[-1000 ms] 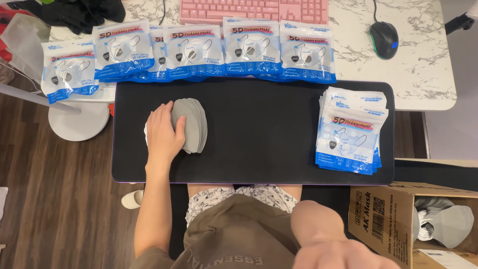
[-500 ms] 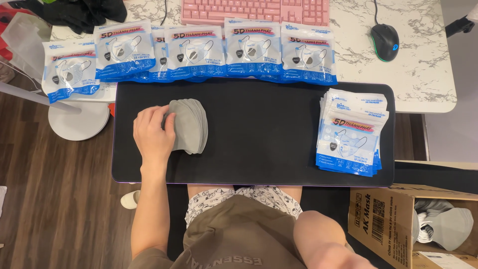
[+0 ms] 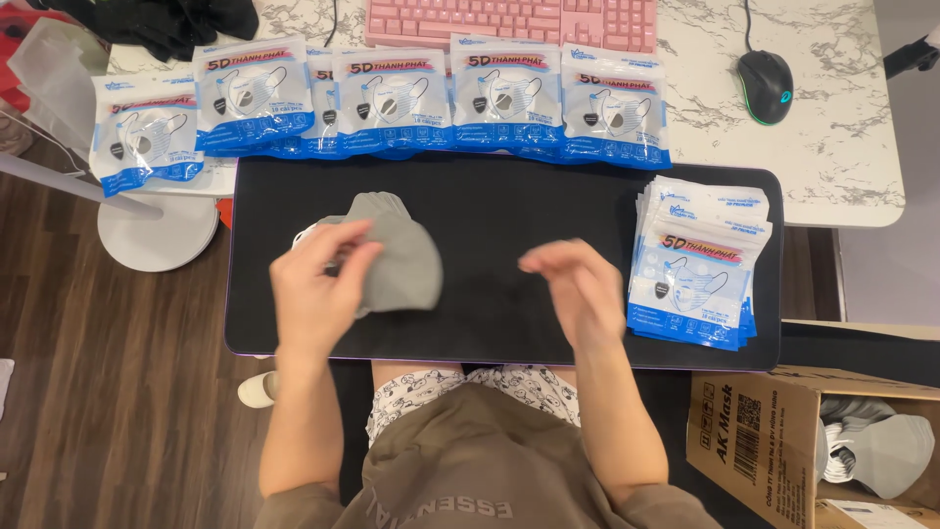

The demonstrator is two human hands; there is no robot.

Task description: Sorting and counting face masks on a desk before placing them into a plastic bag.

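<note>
A stack of grey face masks (image 3: 397, 257) is lifted slightly off the black mat (image 3: 509, 201), and my left hand (image 3: 315, 294) grips its left side. My right hand (image 3: 578, 286) hovers over the middle of the mat, blurred, fingers apart and holding nothing. It is a short way right of the masks, not touching them. A pile of blue-and-white mask pouches (image 3: 697, 263) lies on the mat's right end.
A row of filled blue-and-white pouches (image 3: 392, 103) lines the mat's far edge. Behind it are a pink keyboard (image 3: 509, 20) and a black mouse (image 3: 764, 86) on the marble table. A cardboard box (image 3: 764, 441) with grey masks sits at lower right.
My left hand has taken hold of the mask stack and lifted it toward the centre. My right hand rose from my lap to above the mat.
</note>
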